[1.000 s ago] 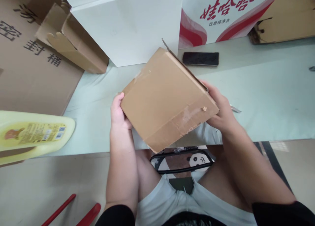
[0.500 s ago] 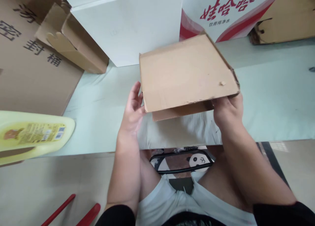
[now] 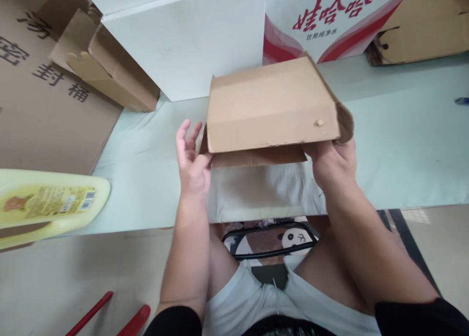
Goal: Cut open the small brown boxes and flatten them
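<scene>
A brown cardboard box [image 3: 271, 101] is tilted above the green-covered table, its near end gaping below a creased top panel. At its left front corner is my left hand [image 3: 194, 165], thumb against the lower edge and fingers raised beside a small side flap. My right hand [image 3: 333, 165] grips the right front corner from below; its fingertips are hidden by the cardboard. A side flap [image 3: 345, 123] bends outward above that hand. The box's inside is mostly out of sight.
White boxes [image 3: 183, 48] and a red-and-white carton [image 3: 330, 28] stand behind. Brown cartons [image 3: 120, 67] are at left, another carton [image 3: 425, 28] at far right. A yellow bottle [image 3: 54, 199] lies at the table's left edge. Red bars [image 3: 135, 321] show below.
The box's near panel has creased downward, and the right side flap has swung outward. My left hand has shifted left and slightly up, its fingers more raised; the right hand moved slightly left.
</scene>
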{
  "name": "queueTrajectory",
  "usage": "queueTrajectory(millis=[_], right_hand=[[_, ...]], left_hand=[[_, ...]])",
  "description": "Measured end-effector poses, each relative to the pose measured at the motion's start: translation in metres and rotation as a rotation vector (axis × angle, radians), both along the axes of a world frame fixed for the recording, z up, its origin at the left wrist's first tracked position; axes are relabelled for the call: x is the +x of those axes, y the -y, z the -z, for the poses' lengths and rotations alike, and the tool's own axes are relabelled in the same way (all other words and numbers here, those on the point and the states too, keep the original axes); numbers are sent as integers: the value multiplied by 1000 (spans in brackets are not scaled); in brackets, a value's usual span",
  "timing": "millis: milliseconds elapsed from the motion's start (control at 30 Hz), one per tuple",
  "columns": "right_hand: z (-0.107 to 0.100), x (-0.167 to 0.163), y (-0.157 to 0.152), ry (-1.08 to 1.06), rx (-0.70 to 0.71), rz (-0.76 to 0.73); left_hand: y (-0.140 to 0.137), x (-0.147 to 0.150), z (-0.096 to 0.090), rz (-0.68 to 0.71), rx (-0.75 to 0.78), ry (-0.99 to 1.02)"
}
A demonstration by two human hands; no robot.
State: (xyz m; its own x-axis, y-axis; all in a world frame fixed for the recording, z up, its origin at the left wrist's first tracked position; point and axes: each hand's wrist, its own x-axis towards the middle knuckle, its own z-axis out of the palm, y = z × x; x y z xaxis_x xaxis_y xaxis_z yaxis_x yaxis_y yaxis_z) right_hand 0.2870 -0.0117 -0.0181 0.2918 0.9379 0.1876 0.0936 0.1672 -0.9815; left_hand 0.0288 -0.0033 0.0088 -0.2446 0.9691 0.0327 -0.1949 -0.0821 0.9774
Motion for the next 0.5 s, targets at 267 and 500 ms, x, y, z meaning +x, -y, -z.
queueTrajectory(millis=[267,500], right_hand=[[-2,1,-4,-281,-56,152],[0,2,3,-40,62,20]], left_hand=[[-9,-23,-3,72,-231,277],[-13,-25,17,25,-289,189]])
